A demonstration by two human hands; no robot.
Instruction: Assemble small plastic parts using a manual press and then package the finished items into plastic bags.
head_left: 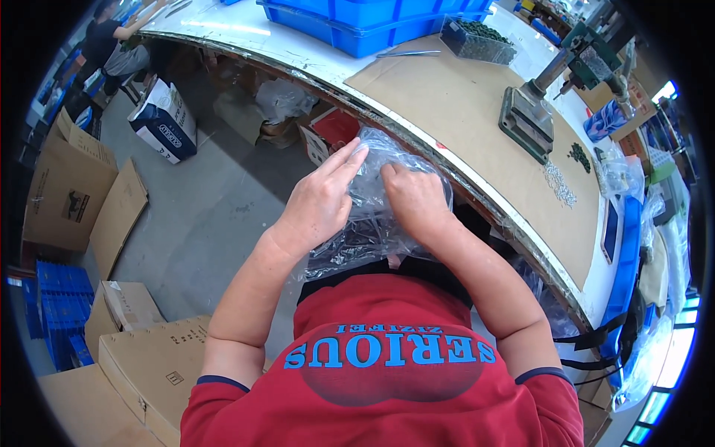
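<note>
A clear plastic bag (369, 231) lies crumpled over my lap, by the table's near edge. My left hand (322, 195) is at the bag's left side, with its fingers closed together on the film near the top. On the right, my right hand (417, 195) is curled into a fist over the bag, gripping the plastic. Its fingertips are tucked under and hidden. What the bag contains, if anything, cannot be made out through the creases.
On the brown-covered table (447, 97) stand a green bench press (529, 119), a clear box of dark green pieces (478, 43) and blue crates (357, 22). Small silvery parts (558, 185) lie near the press. Cardboard boxes (156, 365) fill the lower left; a person (112, 45) sits far left.
</note>
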